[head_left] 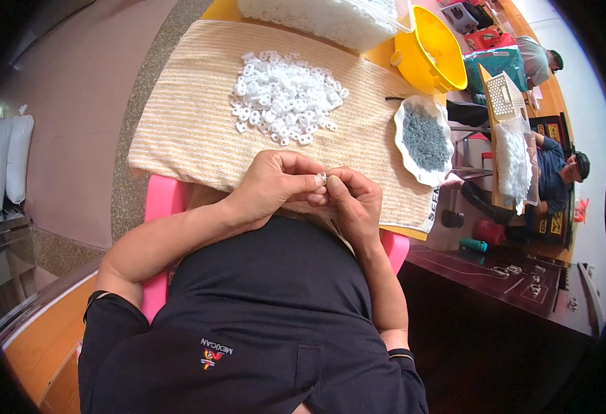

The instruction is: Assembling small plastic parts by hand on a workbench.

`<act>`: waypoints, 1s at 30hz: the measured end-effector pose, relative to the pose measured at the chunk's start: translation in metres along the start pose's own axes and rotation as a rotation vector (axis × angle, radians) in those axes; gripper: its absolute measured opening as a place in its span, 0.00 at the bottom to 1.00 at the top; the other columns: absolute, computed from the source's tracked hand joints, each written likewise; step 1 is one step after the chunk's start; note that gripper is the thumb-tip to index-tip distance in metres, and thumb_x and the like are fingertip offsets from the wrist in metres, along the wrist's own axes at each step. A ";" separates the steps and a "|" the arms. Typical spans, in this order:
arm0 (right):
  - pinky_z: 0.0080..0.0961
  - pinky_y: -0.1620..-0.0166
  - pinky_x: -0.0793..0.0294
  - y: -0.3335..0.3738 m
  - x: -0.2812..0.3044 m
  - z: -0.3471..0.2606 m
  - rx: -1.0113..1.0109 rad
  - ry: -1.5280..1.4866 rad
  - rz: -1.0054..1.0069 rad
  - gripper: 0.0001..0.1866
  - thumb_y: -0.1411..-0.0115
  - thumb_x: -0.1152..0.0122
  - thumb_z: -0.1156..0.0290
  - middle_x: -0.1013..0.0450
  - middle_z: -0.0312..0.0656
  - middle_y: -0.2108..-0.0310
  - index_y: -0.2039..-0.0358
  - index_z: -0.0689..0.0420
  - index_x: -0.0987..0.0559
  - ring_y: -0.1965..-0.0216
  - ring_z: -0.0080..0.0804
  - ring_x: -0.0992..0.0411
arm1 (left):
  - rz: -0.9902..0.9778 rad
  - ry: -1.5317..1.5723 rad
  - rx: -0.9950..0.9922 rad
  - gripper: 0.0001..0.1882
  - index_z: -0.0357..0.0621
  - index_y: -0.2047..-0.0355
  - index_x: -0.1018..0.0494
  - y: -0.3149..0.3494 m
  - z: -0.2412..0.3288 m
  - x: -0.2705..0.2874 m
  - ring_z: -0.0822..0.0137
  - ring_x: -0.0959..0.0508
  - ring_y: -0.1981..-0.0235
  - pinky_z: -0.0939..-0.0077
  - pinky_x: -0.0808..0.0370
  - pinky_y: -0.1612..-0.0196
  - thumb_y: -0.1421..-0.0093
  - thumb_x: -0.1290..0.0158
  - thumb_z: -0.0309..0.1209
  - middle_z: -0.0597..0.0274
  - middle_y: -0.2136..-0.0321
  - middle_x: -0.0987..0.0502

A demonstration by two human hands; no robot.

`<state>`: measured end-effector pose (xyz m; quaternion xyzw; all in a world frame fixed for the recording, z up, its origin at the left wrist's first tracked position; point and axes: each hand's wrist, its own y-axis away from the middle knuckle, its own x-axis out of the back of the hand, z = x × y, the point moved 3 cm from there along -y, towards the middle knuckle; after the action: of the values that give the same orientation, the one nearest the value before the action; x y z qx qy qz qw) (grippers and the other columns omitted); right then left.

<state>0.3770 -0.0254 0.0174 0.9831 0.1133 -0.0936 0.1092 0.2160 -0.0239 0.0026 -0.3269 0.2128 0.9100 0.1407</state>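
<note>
Close to my body, at the near edge of the towel-covered table (pixel 199 103), my two hands meet fingertip to fingertip. Between thumb and fingers, my left hand (pixel 275 181) pinches a small whitish piece (pixel 324 177). My right hand (pixel 353 200) grips the same piece from the other side; most of it is hidden by the fingers. Beyond my hands lies a heap of small white plastic parts with round holes (pixel 286 96). To the right, a white scalloped dish (pixel 401 141) holds many small grey-blue pieces (pixel 424 138).
A clear bin (pixel 317 24) full of white parts stands at the far edge, beside a yellow bucket (pixel 437 52). A pink chair (pixel 165 207) is under me. On the right, a person in dark clothes (pixel 558 172) sits by another table with a white-filled container (pixel 513 162).
</note>
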 end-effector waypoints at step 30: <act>0.14 0.65 0.27 0.001 -0.001 -0.006 0.055 0.209 -0.038 0.10 0.34 0.44 0.70 0.24 0.36 0.72 0.65 0.66 0.22 0.71 0.17 0.28 | 0.019 -0.062 -0.001 0.07 0.31 0.62 0.24 0.000 -0.004 0.002 0.70 0.19 0.68 0.78 0.19 0.61 0.42 0.43 0.20 0.56 0.68 0.20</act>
<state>0.3769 -0.0252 0.0231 0.9878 0.1399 0.0046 0.0682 0.2165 -0.0258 -0.0009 -0.2967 0.2108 0.9211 0.1383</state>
